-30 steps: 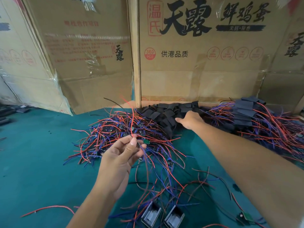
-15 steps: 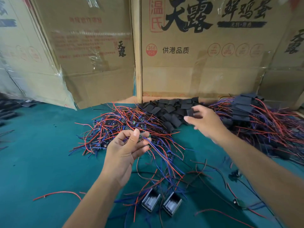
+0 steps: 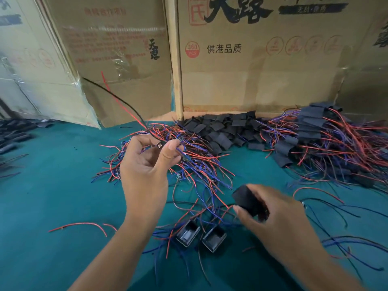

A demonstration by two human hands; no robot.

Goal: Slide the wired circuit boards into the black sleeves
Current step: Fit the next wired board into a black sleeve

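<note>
My left hand [image 3: 147, 166] pinches a small wired circuit board [image 3: 159, 145] between thumb and fingers, lifted above a tangle of red and blue wired boards [image 3: 189, 160]; its wires trail up and away. My right hand [image 3: 270, 208] grips one black sleeve [image 3: 246, 197] low over the green table, right of the left hand. A heap of empty black sleeves [image 3: 222, 131] lies at the back centre. Sleeved boards with their wires [image 3: 315, 135] are piled at the back right.
Two small black open housings [image 3: 200, 234] lie near the front between my arms. Loose red and black wires are scattered over the green tabletop [image 3: 52, 185]. Cardboard boxes [image 3: 252, 59] wall off the back. Dark parts [image 3: 14, 133] lie at the far left.
My right hand picked a black sleeve from the back heap and brought it down towards me. My left hand raised the wired board slightly.
</note>
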